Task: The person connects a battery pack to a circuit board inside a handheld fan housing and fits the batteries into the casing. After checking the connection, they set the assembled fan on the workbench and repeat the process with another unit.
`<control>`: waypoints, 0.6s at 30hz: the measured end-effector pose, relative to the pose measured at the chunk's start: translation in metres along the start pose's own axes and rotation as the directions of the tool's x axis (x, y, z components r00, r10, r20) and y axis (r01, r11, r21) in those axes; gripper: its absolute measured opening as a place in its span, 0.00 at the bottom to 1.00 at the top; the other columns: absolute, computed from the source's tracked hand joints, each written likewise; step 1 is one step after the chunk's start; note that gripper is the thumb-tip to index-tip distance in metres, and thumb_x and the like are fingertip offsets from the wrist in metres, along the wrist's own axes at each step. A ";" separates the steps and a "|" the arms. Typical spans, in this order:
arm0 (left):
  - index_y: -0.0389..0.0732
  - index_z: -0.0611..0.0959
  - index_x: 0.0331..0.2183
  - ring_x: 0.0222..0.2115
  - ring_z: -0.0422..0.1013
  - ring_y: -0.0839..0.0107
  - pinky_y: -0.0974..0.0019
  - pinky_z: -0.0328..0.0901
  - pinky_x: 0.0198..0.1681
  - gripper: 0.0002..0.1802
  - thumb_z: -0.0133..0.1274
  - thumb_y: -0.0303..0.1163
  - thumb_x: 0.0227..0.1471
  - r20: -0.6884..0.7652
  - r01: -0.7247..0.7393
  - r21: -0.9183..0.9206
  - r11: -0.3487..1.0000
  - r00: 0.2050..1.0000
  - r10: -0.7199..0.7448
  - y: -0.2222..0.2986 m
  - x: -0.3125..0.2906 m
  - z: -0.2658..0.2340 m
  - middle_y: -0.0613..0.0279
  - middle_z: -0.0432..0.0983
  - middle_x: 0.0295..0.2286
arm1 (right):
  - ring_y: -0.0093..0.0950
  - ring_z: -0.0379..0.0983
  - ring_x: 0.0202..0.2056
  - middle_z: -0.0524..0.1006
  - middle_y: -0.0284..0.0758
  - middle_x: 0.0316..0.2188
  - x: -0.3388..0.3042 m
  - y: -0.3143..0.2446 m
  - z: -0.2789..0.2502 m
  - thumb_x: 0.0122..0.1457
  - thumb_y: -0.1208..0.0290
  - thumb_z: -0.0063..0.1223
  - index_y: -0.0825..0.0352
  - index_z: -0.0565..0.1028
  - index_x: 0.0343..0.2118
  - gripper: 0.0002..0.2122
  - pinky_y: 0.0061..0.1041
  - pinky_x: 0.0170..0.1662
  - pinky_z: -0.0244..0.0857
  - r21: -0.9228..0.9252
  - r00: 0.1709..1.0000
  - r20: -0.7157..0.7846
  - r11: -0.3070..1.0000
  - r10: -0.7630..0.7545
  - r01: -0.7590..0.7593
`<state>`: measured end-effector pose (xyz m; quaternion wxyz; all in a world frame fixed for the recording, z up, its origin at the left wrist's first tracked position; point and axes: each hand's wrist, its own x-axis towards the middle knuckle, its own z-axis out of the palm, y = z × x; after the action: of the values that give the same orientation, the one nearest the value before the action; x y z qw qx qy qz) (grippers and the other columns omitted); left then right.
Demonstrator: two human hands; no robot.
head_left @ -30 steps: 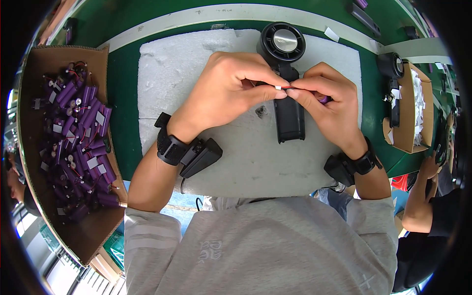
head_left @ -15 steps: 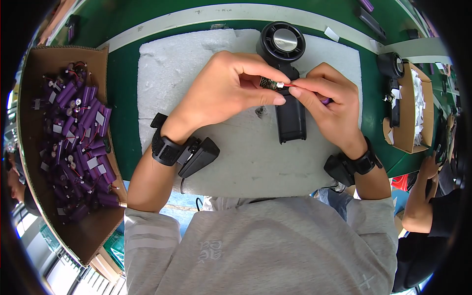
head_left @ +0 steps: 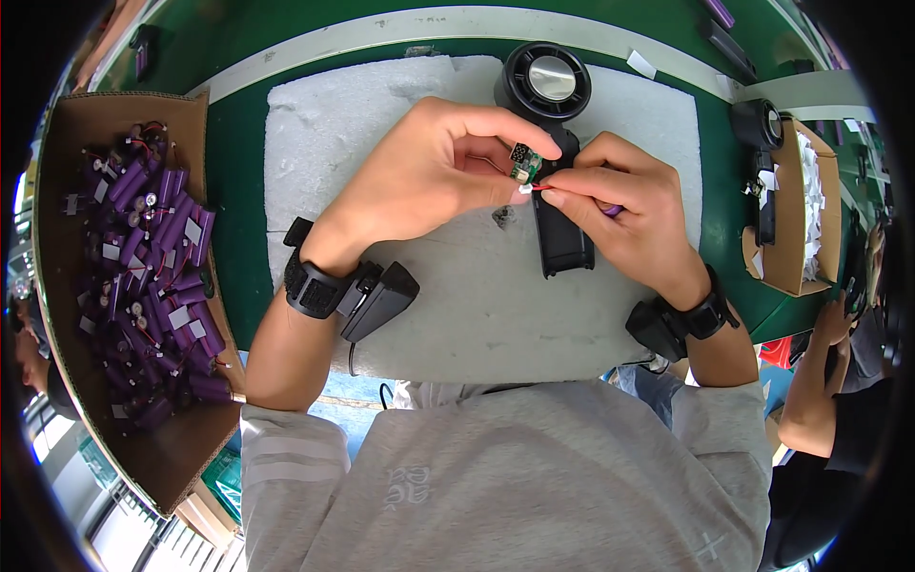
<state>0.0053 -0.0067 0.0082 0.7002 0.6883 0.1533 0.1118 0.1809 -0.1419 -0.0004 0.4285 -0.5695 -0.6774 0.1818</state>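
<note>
My left hand (head_left: 429, 176) pinches a small green circuit board (head_left: 522, 162) between thumb and forefinger. My right hand (head_left: 620, 214) holds a purple battery cell (head_left: 613, 207), mostly hidden in the palm, and its fingertips press a small white connector on a red wire (head_left: 527, 190) against the board. Both hands hover over a black hand-held fan body (head_left: 556, 153) with a round silver-centred head, lying on a white foam mat (head_left: 381, 124). Black bands with small boxes sit on both wrists.
A cardboard box (head_left: 67, 257) at the left holds several purple battery cells with wires. A smaller cardboard box (head_left: 796, 248) with white parts and another black fan (head_left: 760, 143) lie at the right. The bench top is green (head_left: 229, 191). Another person's arm (head_left: 815, 381) shows at the right.
The left hand's fingers have lifted and turned the green circuit board into view. The right hand's fingertips have brought the white connector up to it.
</note>
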 end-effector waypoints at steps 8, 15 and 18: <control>0.33 0.82 0.40 0.33 0.74 0.77 0.73 0.71 0.38 0.18 0.60 0.13 0.44 0.029 0.078 0.036 0.996 0.996 -0.079 0.002 0.000 -0.005 0.62 0.78 0.35 | 0.21 0.65 0.20 0.73 0.32 0.23 0.001 -0.002 0.003 0.49 0.79 0.64 0.70 0.81 0.30 0.05 0.20 0.21 0.55 -0.006 0.999 0.014 0.999 0.043 -0.043; 0.33 0.82 0.40 0.34 0.75 0.76 0.73 0.72 0.37 0.18 0.61 0.14 0.43 0.043 0.122 0.009 0.992 0.992 -0.122 0.003 0.001 -0.006 0.60 0.78 0.36 | 0.20 0.63 0.19 0.73 0.32 0.23 -0.001 0.001 0.006 0.48 0.80 0.64 0.70 0.80 0.29 0.05 0.19 0.20 0.54 -0.004 1.000 -0.009 1.000 0.009 -0.009; 0.34 0.81 0.40 0.34 0.75 0.76 0.73 0.72 0.37 0.19 0.62 0.13 0.43 0.036 0.091 0.000 0.996 0.995 -0.091 0.000 0.002 -0.006 0.61 0.78 0.35 | 0.19 0.62 0.18 0.73 0.32 0.23 -0.002 0.002 0.006 0.48 0.80 0.64 0.70 0.80 0.29 0.05 0.19 0.20 0.53 0.013 1.000 -0.004 0.999 0.030 -0.030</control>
<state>0.0046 -0.0003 0.0084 0.7077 0.6820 0.1716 0.0676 0.1775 -0.1421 -0.0055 0.4309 -0.5773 -0.6666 0.1915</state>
